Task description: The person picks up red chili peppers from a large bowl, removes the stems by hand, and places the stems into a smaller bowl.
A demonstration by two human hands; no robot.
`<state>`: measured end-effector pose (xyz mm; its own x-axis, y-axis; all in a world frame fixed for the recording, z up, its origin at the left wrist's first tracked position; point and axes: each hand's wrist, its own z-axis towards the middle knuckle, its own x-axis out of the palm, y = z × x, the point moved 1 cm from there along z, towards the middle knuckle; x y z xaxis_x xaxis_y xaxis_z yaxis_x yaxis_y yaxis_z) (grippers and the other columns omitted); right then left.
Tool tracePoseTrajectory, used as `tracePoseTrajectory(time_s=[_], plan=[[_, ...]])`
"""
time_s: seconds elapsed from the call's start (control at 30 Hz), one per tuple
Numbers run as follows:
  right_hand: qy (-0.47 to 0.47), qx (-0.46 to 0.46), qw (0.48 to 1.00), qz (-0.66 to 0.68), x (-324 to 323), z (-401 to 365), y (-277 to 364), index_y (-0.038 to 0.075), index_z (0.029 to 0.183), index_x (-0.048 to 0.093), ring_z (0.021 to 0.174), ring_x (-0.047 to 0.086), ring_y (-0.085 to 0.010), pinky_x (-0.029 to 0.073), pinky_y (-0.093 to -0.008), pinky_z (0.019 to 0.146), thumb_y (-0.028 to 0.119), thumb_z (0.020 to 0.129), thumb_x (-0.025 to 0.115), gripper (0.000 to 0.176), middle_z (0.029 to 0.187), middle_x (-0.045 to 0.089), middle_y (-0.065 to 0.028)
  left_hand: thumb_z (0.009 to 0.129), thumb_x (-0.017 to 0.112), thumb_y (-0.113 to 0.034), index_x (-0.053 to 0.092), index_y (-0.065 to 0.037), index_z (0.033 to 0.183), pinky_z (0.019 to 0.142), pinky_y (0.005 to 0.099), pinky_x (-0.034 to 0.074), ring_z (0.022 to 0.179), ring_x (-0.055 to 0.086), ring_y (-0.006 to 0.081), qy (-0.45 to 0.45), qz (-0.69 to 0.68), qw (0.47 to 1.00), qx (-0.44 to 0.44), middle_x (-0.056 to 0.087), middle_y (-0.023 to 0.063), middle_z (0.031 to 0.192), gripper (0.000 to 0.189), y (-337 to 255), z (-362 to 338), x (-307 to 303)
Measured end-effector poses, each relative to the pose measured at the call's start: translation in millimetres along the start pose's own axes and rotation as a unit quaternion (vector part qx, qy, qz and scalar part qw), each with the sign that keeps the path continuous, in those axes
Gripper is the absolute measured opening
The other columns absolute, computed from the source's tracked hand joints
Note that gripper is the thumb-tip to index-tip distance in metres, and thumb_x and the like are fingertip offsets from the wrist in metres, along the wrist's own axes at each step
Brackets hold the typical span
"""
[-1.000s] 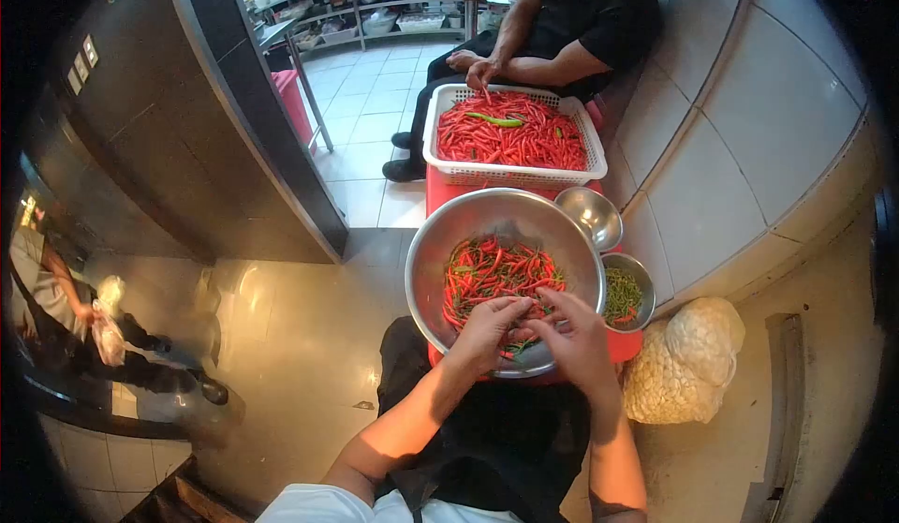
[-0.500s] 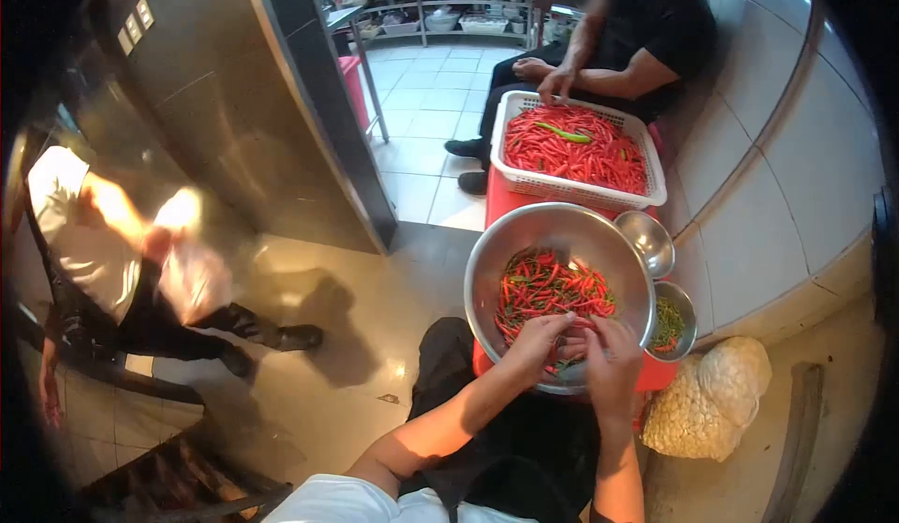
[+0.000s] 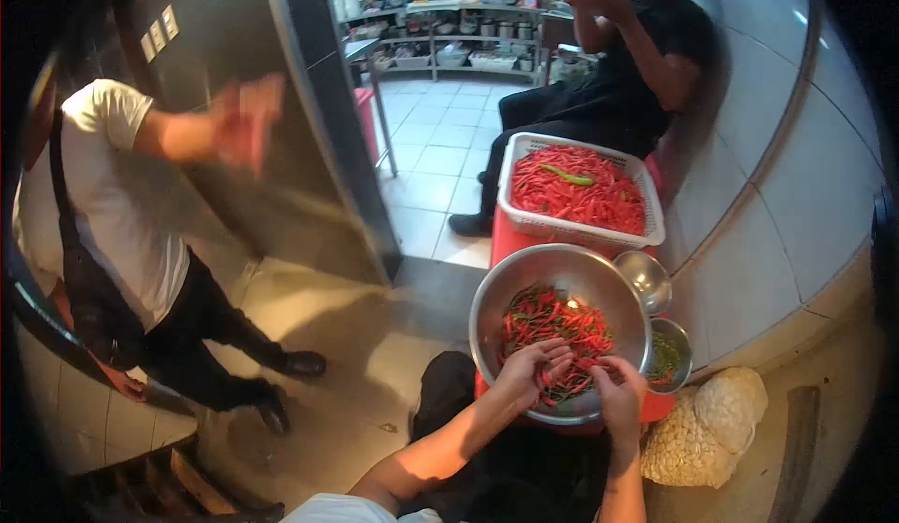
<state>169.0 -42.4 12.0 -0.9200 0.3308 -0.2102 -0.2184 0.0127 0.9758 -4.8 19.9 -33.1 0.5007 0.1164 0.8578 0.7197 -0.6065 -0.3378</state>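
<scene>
A large steel bowl (image 3: 489, 284) holds a heap of red chili peppers (image 3: 552, 322) with green stems mixed in. Over the near part of the heap is my left hand (image 3: 532, 373), its fingers stretched out toward the right and the palm partly turned up. My right hand (image 3: 620, 394) is at the bowl's right side, thumb and fingers pinched beside a red chili (image 3: 587, 364). A gap separates the two hands. To the right of the bowl stands a small metal bowl (image 3: 686, 359) with green stems and some red bits.
A white basket (image 3: 581, 230) of red chilies with one long green pepper stands beyond on the red stool (image 3: 507, 242). Another small steel bowl (image 3: 646, 279) is beside it. A seated person (image 3: 646, 55) faces the basket. Someone standing (image 3: 131, 205) is at left. A lumpy sack (image 3: 707, 425) sits right.
My hands have moved apart from being together over the bowl, and my left fingers have straightened. The seated person has raised both hands off the basket; the standing person has straightened, with an arm out.
</scene>
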Motion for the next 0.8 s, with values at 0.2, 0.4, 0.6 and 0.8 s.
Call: tracePoseTrajectory(time_s=[0.2, 0.4, 0.6, 0.8], plan=[[-0.018, -0.018, 0.999, -0.038, -3.6, -2.7, -5.8, -0.003, 0.099, 0.071, 0.073, 0.063, -0.0087, 0.05, -0.024, 0.067, 0.004, 0.085, 0.074, 0.017, 0.083, 0.07, -0.0047, 0.093, 0.034, 0.006, 0.042, 0.011, 0.136, 0.096, 0.0342, 0.058, 0.114, 0.062, 0.0286, 0.011, 0.01, 1.0, -0.014, 0.055, 0.022, 0.127, 0.044, 0.0, 1.0, -1.6], [0.086, -0.009, 0.989, -0.119, -10.9, -0.5, 4.0, -0.003, 0.1, 0.072, 0.07, 0.066, -0.0143, 0.052, -0.0292, 0.065, 0.009, 0.083, 0.075, 0.021, 0.081, 0.072, -0.0105, 0.093, 0.04, 0.006, 0.048, 0.009, 0.129, 0.096, 0.0357, 0.058, 0.109, 0.064, 0.0277, 0.012, -0.012, 1.0, -0.002, 0.059, 0.02, 0.12, 0.038, 2.0, 4.7, -10.0], [0.245, -0.012, 0.943, -0.224, -17.8, 33.4, -4.0, -0.002, 0.095, 0.074, 0.072, 0.067, -0.0149, 0.054, -0.0303, 0.068, 0.012, 0.082, 0.075, 0.018, 0.08, 0.073, -0.0097, 0.092, 0.041, 0.006, 0.048, 0.009, 0.129, 0.093, 0.0349, 0.059, 0.103, 0.066, 0.0262, 0.012, -0.027, 1.0, 0.008, 0.061, 0.0179, 0.114, 0.037, 2.3, 4.6, -12.4], [0.095, 0.017, 0.995, -0.026, -33.4, 149.3, 85.4, 0.002, 0.091, 0.072, 0.06, 0.061, -0.0095, 0.049, -0.0252, 0.054, 0.016, 0.086, 0.07, 0.015, 0.071, 0.066, -0.0018, 0.095, 0.041, 0.004, 0.048, 0.009, 0.129, 0.092, 0.0347, 0.06, 0.105, 0.066, 0.0271, 0.019, -0.015, 1.0, 0.009, 0.062, 0.0193, 0.115, 0.035, 1.1, -3.3, -4.3]])
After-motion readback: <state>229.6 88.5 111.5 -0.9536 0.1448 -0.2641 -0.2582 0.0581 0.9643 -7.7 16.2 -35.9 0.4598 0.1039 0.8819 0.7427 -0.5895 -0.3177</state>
